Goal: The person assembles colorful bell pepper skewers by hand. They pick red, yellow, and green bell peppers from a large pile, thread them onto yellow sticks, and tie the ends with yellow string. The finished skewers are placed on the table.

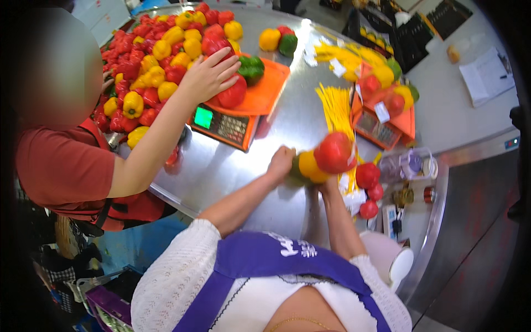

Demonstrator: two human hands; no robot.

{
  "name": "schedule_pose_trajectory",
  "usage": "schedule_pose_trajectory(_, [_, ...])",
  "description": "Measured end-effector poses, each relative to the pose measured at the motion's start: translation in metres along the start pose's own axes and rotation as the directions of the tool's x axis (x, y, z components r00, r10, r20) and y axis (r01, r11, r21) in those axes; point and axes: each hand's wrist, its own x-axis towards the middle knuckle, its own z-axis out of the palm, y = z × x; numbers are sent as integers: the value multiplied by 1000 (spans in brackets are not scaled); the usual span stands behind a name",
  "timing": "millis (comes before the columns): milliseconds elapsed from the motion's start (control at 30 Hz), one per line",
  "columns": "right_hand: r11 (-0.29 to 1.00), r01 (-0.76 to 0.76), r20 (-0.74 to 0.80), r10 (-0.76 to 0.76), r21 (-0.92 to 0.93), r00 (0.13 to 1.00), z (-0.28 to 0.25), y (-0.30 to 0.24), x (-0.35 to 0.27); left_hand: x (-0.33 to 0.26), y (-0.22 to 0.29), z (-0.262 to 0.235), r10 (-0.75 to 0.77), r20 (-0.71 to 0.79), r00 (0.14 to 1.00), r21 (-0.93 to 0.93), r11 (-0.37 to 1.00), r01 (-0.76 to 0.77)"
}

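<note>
A row of green, yellow and red bell peppers (334, 153) is in front of me, above the steel table. My left hand (281, 161) is closed in a fist at the green end of the row; what its fingers grip does not show. At the red end, my right hand (327, 184) reaches under the peppers, which hide its fingers. Just beyond lies a bundle of yellow strips (336, 108). To the left, a co-worker's hand (213, 74) rests over red peppers (232, 93) and a green pepper (251, 69) on an orange scale (271, 83).
A big heap of red and yellow peppers (157, 69) covers the table's far left. Three peppers (271, 40) sit at the back. A second orange scale (376, 130) bears more peppers at right. Near the right edge are red peppers (368, 176), a clear plastic container (406, 164) and a pinkish bin (381, 254).
</note>
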Motion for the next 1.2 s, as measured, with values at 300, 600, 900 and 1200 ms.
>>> schedule_pose_trajectory(300, [895,368,-24,-386,-250,922,37,-77,-15,-34,121,4,58,280,958,-230,973,8])
schedule_pose_trajectory(600, [611,676,144,-689,-411,710,86,-165,-34,-58,228,5,602,240,762,-248,797,-551])
schedule_pose_trajectory(900, [274,825,472,-712,-495,520,105,-195,-107,-148,264,-23,813,567,135,16,152,-988])
schedule_pose_trajectory(1200, [-524,712,883,-316,-468,347,116,-186,-144,-162,250,-53,436,900,32,122,-181,-976])
